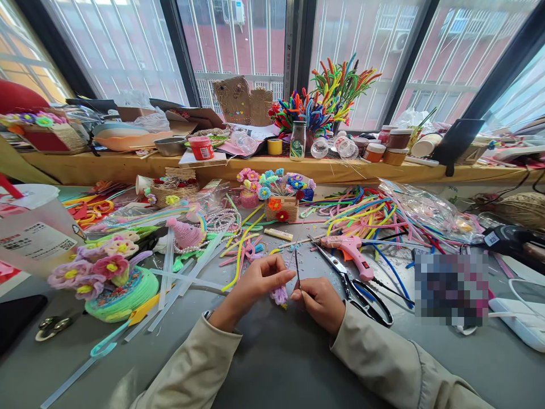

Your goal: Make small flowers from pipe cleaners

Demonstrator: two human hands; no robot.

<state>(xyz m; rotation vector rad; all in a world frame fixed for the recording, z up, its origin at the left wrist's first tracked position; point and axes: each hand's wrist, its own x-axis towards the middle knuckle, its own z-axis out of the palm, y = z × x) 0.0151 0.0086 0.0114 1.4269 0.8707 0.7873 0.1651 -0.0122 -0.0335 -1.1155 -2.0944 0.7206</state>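
My left hand (264,282) is closed in a pinch, with thin wires showing just above its fingertips. Below those fingers hangs a small purple pipe-cleaner flower (280,296), its yellow tip facing down. Between thumb and forefinger, my right hand (320,302) grips a thin dark wire (297,266) that stands nearly upright. The two hands are close together above the grey table (272,369). To the right of my right hand lie large black-handled scissors (349,278), blades pointing away. Beyond them rests a pink glue gun (349,250).
Clear glue sticks (200,261) lie left of my hands. A green round base with fluffy flowers (113,264) and a drink cup (36,233) stand farther left. Loose pipe cleaners (361,213) are heaped behind. A white power strip (522,324) with cables is at right.
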